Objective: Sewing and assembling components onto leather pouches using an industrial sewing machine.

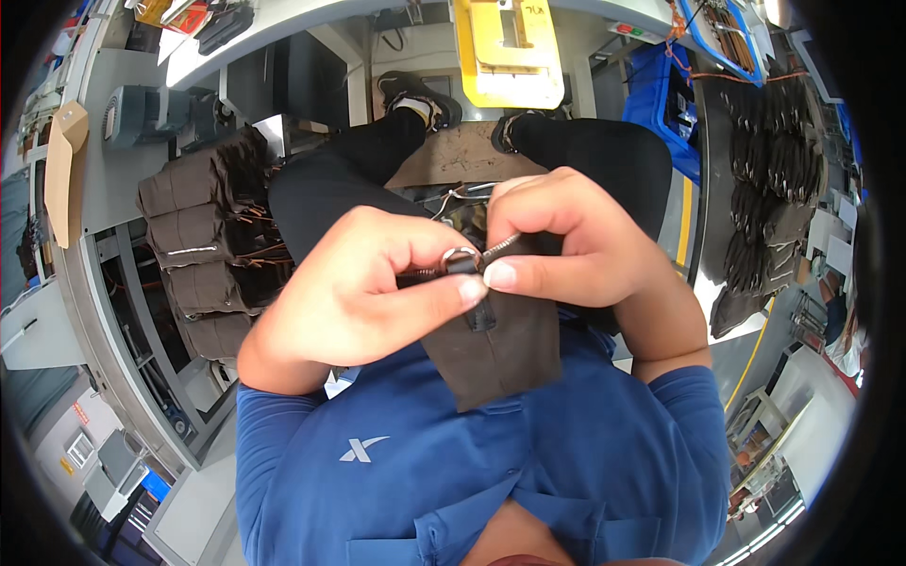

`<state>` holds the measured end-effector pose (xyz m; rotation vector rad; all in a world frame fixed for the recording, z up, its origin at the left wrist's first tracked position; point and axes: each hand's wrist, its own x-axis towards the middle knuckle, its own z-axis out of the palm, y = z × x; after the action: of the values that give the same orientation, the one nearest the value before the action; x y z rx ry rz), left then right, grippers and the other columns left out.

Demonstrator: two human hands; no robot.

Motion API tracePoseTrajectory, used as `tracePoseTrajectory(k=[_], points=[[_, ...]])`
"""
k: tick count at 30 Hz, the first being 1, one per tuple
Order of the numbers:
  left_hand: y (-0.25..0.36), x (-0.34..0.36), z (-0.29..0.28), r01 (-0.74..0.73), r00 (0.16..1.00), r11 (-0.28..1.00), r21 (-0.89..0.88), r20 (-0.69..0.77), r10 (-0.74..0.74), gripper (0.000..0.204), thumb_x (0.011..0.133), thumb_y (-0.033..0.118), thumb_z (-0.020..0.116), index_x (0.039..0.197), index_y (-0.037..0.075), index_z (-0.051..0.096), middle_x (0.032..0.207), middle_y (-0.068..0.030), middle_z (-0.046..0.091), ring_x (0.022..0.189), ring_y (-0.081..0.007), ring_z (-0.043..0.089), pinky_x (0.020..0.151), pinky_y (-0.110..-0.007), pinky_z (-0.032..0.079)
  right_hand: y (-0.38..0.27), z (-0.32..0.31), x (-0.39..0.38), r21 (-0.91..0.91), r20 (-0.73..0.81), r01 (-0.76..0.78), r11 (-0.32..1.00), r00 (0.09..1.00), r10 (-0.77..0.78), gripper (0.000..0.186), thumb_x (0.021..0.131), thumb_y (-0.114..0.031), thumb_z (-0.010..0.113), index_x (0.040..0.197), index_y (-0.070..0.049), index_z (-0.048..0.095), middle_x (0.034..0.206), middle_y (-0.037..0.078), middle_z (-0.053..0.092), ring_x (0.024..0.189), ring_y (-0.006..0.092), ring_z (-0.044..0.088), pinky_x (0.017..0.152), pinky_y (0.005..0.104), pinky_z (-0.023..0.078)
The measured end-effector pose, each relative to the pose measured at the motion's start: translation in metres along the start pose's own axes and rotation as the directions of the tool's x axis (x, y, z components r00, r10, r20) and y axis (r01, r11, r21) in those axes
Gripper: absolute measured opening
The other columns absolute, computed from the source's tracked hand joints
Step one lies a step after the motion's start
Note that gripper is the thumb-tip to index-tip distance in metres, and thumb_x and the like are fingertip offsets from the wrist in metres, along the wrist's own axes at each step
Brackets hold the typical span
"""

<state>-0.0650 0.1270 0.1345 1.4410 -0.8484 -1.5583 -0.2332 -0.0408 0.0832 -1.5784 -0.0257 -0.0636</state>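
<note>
Between my two hands, in front of my chest, is a dark brown fabric pouch. A small metal ring sits on a short black tab at its upper edge. My left hand pinches the edge beside the ring, its thumb lying across the tab. My right hand pinches the same edge just right of the ring, where a strip of zipper teeth shows. The fingertips of both hands nearly meet. Just beyond them lies a thin metal tool, partly hidden, its kind unclear.
Stacked brown fabric pouches stand on my left. Many dark pieces with metal rings lie at my right, near a blue bin. Ahead, a yellow plate juts from the white table edge.
</note>
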Motion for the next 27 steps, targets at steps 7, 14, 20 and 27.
tracePoseTrajectory(k=[7, 14, 20, 27], points=[[0.002, 0.001, -0.004, -0.064, 0.998, 0.984, 0.164, -0.002, 0.065, 0.018, 0.096, 0.008, 0.063, 0.09, -0.007, 0.071, 0.065, -0.003, 0.063, 0.058, -0.0047, 0.05, 0.051, -0.025, 0.036, -0.009, 0.003, -0.006, -0.037, -0.033, 0.005, 0.999, 0.999, -0.007, 0.02, 0.081, -0.015, 0.079, 0.086, 0.0, 0.066, 0.076, 0.011, 0.063, 0.069, 0.025, 0.061, 0.064, 0.0347, 0.046], [0.002, 0.004, 0.001, -0.075, 0.996, 0.986, 0.148, -0.026, 0.08, 0.019, 0.095, 0.008, 0.064, 0.086, -0.007, 0.071, 0.061, -0.002, 0.061, 0.055, -0.0055, 0.05, 0.05, -0.025, 0.036, -0.012, 0.01, -0.01, -0.076, -0.092, -0.003, 0.997, 0.996, -0.004, 0.023, 0.077, -0.017, 0.081, 0.086, -0.001, 0.067, 0.072, 0.011, 0.062, 0.068, 0.0273, 0.06, 0.062, 0.0359, 0.045], [0.003, 0.004, 0.004, -0.105, 0.993, 0.985, 0.134, -0.046, 0.112, 0.021, 0.094, 0.009, 0.063, 0.083, -0.007, 0.07, 0.06, -0.0022, 0.061, 0.054, -0.0061, 0.05, 0.05, -0.025, 0.036, -0.015, 0.012, -0.012, -0.097, -0.087, 0.022, 0.995, 0.996, -0.03, 0.022, 0.078, -0.018, 0.081, 0.084, -0.002, 0.067, 0.07, 0.011, 0.061, 0.068, 0.0292, 0.06, 0.061, 0.0377, 0.045], [0.005, 0.003, 0.007, -0.158, 0.984, 0.977, 0.143, -0.065, 0.168, 0.024, 0.093, 0.012, 0.061, 0.078, -0.007, 0.067, 0.059, -0.0031, 0.058, 0.053, -0.0084, 0.049, 0.05, -0.027, 0.035, -0.015, 0.013, -0.015, -0.047, -0.086, 0.024, 0.999, 0.996, -0.028, 0.02, 0.084, -0.018, 0.077, 0.084, -0.001, 0.067, 0.072, 0.013, 0.062, 0.068, 0.0301, 0.06, 0.061, 0.0373, 0.045]])
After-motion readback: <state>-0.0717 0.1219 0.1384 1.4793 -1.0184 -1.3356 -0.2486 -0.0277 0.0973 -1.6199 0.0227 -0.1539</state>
